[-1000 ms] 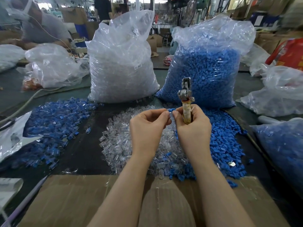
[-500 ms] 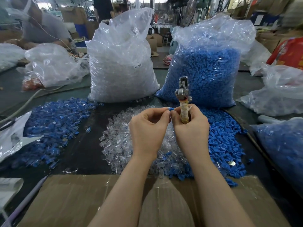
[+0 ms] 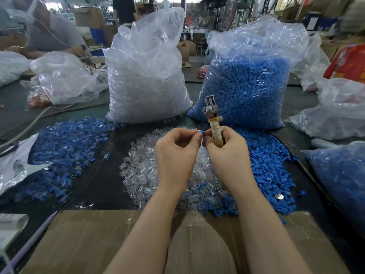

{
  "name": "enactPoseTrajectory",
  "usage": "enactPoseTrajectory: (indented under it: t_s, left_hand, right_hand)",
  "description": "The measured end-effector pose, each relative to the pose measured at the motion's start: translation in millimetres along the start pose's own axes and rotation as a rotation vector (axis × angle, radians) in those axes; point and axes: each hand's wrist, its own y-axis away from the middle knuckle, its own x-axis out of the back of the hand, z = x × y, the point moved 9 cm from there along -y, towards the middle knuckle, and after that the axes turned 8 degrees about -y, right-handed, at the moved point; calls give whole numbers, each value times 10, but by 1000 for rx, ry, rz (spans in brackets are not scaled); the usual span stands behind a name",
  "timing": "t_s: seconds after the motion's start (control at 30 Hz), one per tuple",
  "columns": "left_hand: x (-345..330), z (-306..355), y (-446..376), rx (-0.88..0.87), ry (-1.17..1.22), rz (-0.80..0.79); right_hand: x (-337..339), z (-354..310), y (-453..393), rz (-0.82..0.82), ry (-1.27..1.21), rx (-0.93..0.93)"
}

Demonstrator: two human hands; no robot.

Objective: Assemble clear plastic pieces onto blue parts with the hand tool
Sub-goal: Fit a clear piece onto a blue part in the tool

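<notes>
1. Head view, hands. Left hand [image 3: 175,155] pinches a small blue part [image 3: 200,132] at its fingertips. Right hand [image 3: 227,153] has its grip curled round the wrapped handle of the hand tool [image 3: 212,117], metal head pointing up. Hands nearly touch; both raised above the worktop [image 3: 102,155].
2. Head view, stock. Loose clear pieces [image 3: 142,167] lie below the hands, loose blue parts [image 3: 272,165] to the right, a heap of what look like finished assemblies [image 3: 65,143] to the left.
3. Risk: the blue part is tiny and held by its tip only; a slip would likely drop it into the mixed heap below.
4. Risk: cannot tell whether a clear piece is already seated; if skewed, pressing may jam or crack it.
5. Risk: fingertips sit close beside the tool; a pinch seems possible.
</notes>
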Motion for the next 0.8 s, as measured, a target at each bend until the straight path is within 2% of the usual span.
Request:
enactPoseTrajectory:
  t_s: [0.1, 0.37, 0.6, 0.8]
  left_hand:
    - [26, -44, -20, 39, 29, 21]
    - [82, -86, -61, 83, 198, 59]
    - [104, -45, -75, 48, 191, 49]
    - [91, -54, -74, 48, 217, 25]
  right_hand:
    - [-2, 29, -7, -66, -7, -55]
    - [45, 169, -9, -265, 177, -138]
    - [-19, 165, 34, -381, 207, -117]
    - [-53, 158, 47, -418, 216, -95]
